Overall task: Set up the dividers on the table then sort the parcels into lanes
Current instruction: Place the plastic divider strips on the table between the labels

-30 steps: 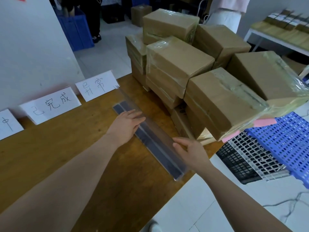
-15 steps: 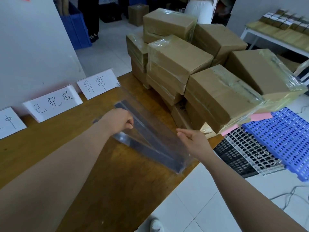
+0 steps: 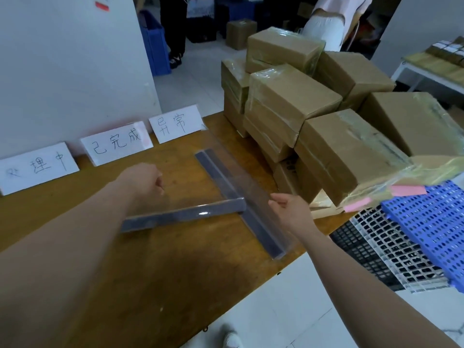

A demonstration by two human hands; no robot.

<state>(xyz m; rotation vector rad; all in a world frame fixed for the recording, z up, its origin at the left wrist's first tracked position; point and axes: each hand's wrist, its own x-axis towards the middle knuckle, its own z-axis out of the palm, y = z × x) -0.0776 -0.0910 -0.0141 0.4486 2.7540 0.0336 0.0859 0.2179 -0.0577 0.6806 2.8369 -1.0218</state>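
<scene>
Slanted divider [image 3: 183,216], clear with a dark base, lies across the middle of the frame on the brown tabletop [image 3: 175,272]. The left hand [image 3: 144,182] grips its clear top edge, fingers curled tight. Its right end meets the long divider [image 3: 263,234], which runs from near the paper signs [image 3: 173,124] down to the tabletop's edge. The right hand [image 3: 288,212] is at that one's clear wall with fingers curled; I cannot tell if they hold it. Brown parcels [image 3: 288,96] are piled in the upper right.
</scene>
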